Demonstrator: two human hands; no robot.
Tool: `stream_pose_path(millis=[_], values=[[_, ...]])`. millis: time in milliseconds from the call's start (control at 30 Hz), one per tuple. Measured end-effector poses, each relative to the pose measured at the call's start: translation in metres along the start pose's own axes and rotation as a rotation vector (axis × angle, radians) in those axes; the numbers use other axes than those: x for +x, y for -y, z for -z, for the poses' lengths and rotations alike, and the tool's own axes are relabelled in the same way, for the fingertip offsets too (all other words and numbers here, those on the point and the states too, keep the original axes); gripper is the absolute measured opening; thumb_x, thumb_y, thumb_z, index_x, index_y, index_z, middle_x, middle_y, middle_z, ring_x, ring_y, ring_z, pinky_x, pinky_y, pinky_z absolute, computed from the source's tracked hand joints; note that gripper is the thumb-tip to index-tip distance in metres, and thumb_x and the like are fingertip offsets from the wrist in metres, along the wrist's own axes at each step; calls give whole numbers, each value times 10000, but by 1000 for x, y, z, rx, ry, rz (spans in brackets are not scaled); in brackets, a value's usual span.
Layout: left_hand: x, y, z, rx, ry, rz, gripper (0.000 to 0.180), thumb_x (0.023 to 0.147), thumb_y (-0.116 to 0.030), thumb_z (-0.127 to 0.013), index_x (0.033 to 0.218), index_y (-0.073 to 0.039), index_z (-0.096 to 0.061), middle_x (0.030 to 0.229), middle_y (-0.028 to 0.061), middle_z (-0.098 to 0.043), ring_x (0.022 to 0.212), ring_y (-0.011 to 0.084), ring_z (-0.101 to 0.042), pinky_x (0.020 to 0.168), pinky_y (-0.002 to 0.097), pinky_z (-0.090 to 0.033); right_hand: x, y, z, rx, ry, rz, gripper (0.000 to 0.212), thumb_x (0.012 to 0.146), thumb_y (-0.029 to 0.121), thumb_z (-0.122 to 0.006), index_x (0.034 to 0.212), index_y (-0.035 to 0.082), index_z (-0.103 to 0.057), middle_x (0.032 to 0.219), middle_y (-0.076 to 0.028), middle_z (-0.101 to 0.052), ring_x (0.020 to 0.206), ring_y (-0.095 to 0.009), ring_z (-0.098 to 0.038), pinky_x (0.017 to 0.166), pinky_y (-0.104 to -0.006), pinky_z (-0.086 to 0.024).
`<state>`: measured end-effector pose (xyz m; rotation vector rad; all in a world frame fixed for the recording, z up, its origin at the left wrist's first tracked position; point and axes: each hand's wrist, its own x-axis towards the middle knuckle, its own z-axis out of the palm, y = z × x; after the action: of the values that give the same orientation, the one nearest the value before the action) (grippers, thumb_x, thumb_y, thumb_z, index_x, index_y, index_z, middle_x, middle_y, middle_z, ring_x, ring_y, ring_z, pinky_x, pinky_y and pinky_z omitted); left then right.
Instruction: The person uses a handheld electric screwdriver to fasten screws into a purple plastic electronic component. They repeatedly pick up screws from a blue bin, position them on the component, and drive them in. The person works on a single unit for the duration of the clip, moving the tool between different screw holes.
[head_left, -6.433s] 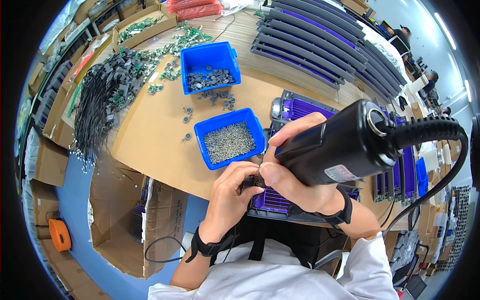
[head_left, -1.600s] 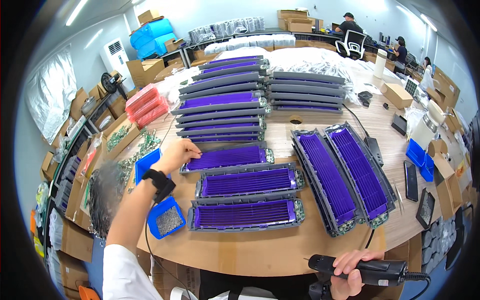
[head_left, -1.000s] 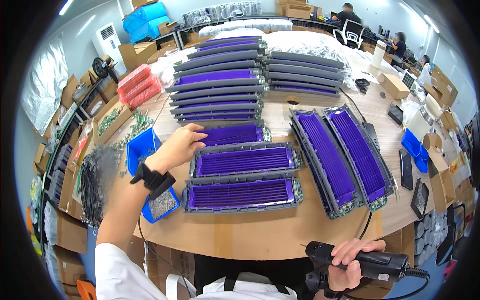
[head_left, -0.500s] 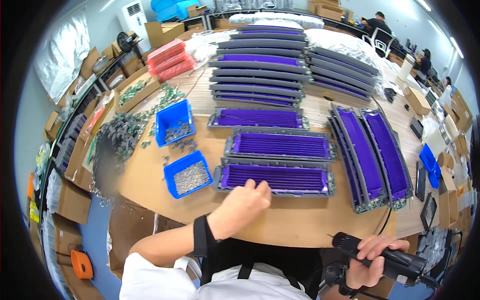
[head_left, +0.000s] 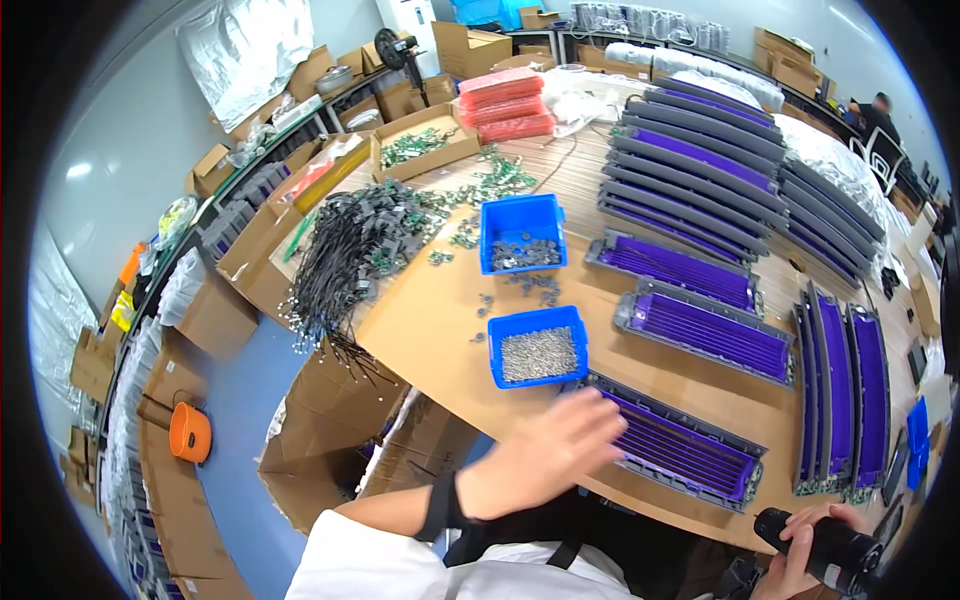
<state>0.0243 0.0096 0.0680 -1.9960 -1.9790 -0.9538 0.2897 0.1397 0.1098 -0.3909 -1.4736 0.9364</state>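
My left hand (head_left: 548,452), fingers stretched out and holding nothing visible, is over the left end of the nearest grey housing with a purple ribbed inside (head_left: 690,455). It hides part of that end; whether it touches is unclear. Just beyond the fingers stands a blue bin (head_left: 540,382) of small metal screws (head_left: 538,353). Farther back, another blue bin (head_left: 522,212) contains small dark grey parts (head_left: 525,253). At the lower right my right hand (head_left: 797,548) is wrapped round a black electric screwdriver (head_left: 838,552), away from the housings.
More purple-lined housings (head_left: 710,330) lie behind, with a tall stack (head_left: 690,165) beyond and upright ones (head_left: 835,390) at right. Black cables (head_left: 345,250) pile at left near a carton of green boards (head_left: 415,145). An open cardboard box (head_left: 335,430) sits below the table edge.
The view has swung left. My left hand has moved from the middle of the nearest housing to its left end, and its curled fingers have straightened. The screwdriver stays in my right hand.
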Motion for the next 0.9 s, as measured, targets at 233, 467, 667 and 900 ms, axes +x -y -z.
stream_pose_path(millis=[233,467,667,900], values=[[-39,191,99,455,-249,613,167,763,-120,-707,900,-25,-706,846,136,-682,822,291,-653,735,387,-515,-9,-6,7,-540,269,-17,324,770,64,-774,1038,7,-601,783,-83,-641,686,-128,-597,672,-249,-485],[-51,293,120,670,13,695,261,720,-211,-762,909,-38,-710,956,140,-625,960,308,-567,850,383,-483,-4,4,-18,-770,424,-67,343,757,108,-790,1037,21,-613,773,-101,-652,688,-169,-632,651,-252,-505],[-38,313,107,726,103,706,219,731,-224,-749,805,-27,-689,928,128,-601,963,299,-558,838,389,-494,-20,-5,-19,-944,403,-167,371,574,67,-773,902,96,-601,802,-54,-579,838,-249,-536,783,-356,-409],[-15,227,144,178,-438,636,154,906,-132,-618,991,-10,-577,924,132,-642,832,190,-632,713,302,-483,6,-13,-38,-871,618,-94,351,537,49,-749,850,27,-591,866,-151,-632,752,-337,-620,633,-380,-471]])
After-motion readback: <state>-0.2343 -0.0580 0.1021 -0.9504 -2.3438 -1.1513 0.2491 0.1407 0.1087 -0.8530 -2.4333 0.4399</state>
